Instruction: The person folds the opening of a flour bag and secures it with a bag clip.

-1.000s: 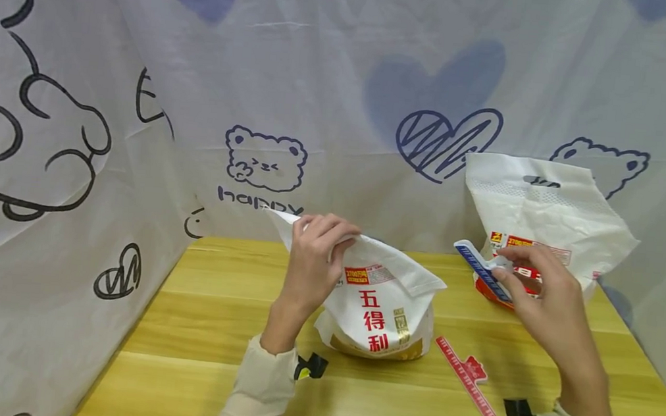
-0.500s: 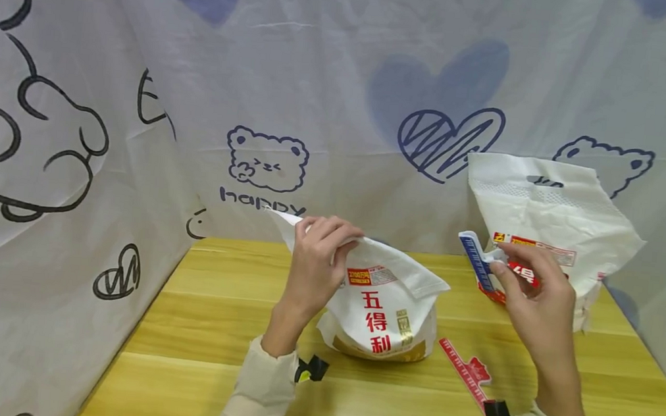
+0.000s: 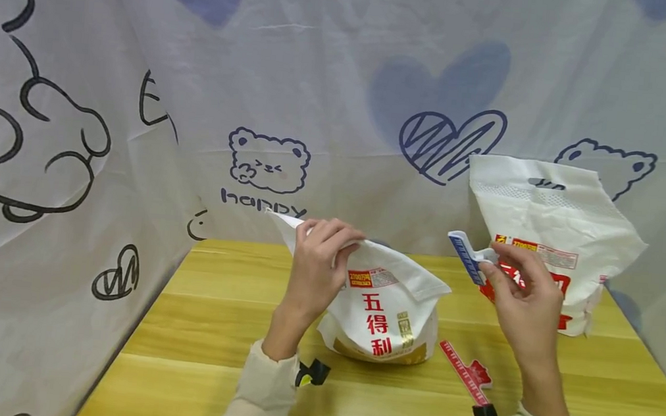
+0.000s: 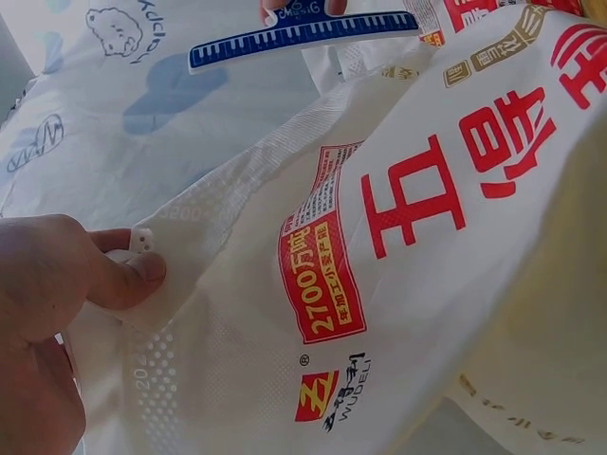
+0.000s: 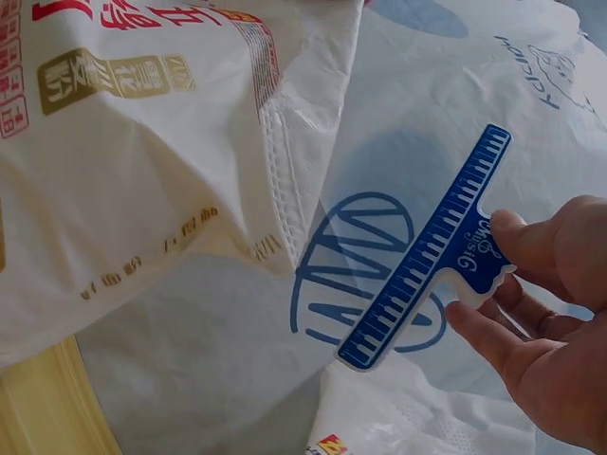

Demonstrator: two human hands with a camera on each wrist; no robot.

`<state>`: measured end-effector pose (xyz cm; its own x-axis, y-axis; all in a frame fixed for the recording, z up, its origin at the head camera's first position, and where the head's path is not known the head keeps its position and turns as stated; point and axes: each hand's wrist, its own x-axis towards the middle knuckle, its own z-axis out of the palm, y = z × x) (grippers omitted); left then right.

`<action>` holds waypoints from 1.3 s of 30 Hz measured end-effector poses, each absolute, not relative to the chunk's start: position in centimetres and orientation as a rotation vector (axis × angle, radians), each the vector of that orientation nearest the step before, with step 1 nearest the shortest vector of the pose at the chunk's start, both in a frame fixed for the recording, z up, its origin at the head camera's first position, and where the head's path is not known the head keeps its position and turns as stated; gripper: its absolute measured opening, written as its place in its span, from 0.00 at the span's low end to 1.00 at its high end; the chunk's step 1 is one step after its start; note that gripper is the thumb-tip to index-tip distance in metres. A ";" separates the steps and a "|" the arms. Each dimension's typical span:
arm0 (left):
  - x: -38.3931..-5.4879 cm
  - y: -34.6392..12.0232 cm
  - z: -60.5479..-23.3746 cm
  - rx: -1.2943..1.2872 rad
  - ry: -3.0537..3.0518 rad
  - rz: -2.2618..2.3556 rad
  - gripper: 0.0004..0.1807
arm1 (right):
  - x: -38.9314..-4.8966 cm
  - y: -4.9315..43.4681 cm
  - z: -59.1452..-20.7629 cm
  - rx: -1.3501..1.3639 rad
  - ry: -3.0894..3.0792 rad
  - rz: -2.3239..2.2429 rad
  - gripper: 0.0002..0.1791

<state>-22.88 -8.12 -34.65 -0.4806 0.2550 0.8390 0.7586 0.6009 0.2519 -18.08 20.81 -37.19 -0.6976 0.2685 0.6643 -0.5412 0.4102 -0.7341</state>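
Observation:
My left hand [image 3: 318, 266] grips the top edge of a white flour bag [image 3: 379, 318] with red lettering, which stands on the table. In the left wrist view, the thumb [image 4: 137, 280] pinches the bag's upper rim. To the right of this bag, my right hand [image 3: 529, 308] holds a blue bag clip [image 3: 463, 256] patterned like piano keys, in the air and apart from the bag. The right wrist view has thumb and fingers pinching the handle of the clip [image 5: 427, 256], its long bar slanting. Most of the right fingertips are hidden in the head view.
A second white flour bag [image 3: 537, 213] with a handle slot stands at the back right, partly behind my right hand. On the wooden table [image 3: 209, 329] lies a red bag clip [image 3: 464, 371], its near end covered by the right wrist camera. Printed cloth [image 3: 342, 103] walls the table.
My right hand has moved left with the blue clip, closer to the front flour bag, and the clip has turned steeper. My left hand stays on the bag's top.

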 end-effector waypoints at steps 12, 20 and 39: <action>-22.9 -8.1 -34.6 -0.801 -2.029 -0.795 0.09 | -18.3 19.7 -37.1 0.256 -1.831 1.404 0.21; -22.8 -8.1 -34.5 -0.789 -2.023 -0.791 0.10 | -18.5 19.1 -37.6 0.242 -1.850 1.441 0.19; -22.8 -7.9 -34.6 -0.797 -2.042 -0.825 0.10 | -18.4 19.0 -37.5 0.325 -1.814 1.496 0.17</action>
